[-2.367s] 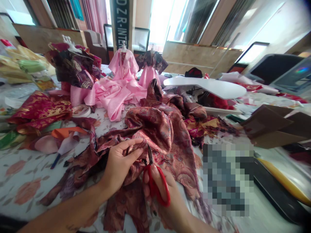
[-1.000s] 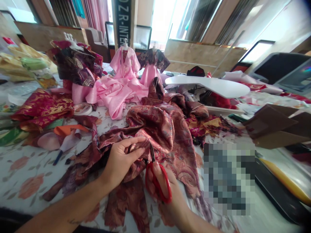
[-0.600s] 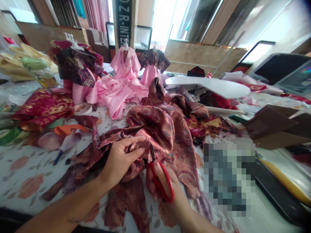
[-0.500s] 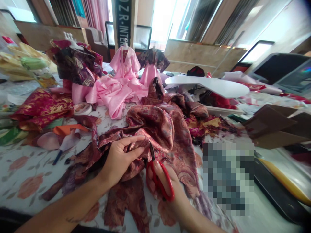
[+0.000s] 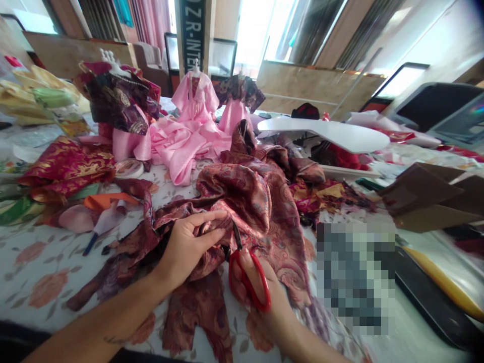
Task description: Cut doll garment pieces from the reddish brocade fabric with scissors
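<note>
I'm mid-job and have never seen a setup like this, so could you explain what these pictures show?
There's no machine: these are a person's bare hands, and every picture comes from one camera on that person's head, facing forward and down. The left hand pinches patterned reddish-brown cloth. The right hand has red-handled scissors in its grip, blades at the cloth, close to the left hand. Beneath is a flowered tablecloth. Farther back are loose pink cloth and a pink dress on a stand; brown cardboard sits at the right. A pixelated patch hides one spot there.
</note>
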Tool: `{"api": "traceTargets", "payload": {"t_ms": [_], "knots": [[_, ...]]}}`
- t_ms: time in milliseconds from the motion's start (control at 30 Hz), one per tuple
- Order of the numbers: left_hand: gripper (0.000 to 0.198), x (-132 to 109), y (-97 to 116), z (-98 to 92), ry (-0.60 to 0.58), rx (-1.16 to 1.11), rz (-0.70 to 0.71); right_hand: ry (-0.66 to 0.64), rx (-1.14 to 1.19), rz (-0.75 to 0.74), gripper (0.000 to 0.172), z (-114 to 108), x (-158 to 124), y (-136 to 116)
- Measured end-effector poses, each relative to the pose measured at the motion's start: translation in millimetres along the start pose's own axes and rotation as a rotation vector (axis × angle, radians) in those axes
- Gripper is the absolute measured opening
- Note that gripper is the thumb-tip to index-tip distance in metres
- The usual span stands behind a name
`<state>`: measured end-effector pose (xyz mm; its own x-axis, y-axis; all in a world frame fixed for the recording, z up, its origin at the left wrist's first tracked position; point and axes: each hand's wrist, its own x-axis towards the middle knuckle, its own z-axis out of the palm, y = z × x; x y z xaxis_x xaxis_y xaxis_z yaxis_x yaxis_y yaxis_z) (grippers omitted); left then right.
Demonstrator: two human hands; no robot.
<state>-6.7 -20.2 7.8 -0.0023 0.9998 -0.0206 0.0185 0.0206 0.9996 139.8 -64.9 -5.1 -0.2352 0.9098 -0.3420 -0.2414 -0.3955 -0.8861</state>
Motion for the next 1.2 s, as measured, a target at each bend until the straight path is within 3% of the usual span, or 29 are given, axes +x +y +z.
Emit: {"api": "traceTargets", "payload": {"t_ms": [333, 467, 567, 900, 1200], "knots": [[0.031, 6, 8, -7.3, -0.062, 0.038, 0.047, -0.005, -0.098, -0.008, 0.052, -4, 0, -7], [0.031, 9, 9, -12.6, -0.145, 0.048, 0.058, -0.110, -0.182, 0.074, 0.054, -15, 6, -16], [0.031, 11, 10, -13.7, -0.172, 0.071, 0.076, -0.166, -0.184, 0.053, 0.054, -19, 10, -20], [0.033, 13, 7, -14.5, -0.189, 0.079, 0.096, -0.124, -0.281, 0.002, 0.055, -17, 9, -18], [0.033, 17, 11, -21.4, -0.241, 0.144, 0.119, -0.179, -0.275, 0.019, 0.056, -24, 14, -20]]}}
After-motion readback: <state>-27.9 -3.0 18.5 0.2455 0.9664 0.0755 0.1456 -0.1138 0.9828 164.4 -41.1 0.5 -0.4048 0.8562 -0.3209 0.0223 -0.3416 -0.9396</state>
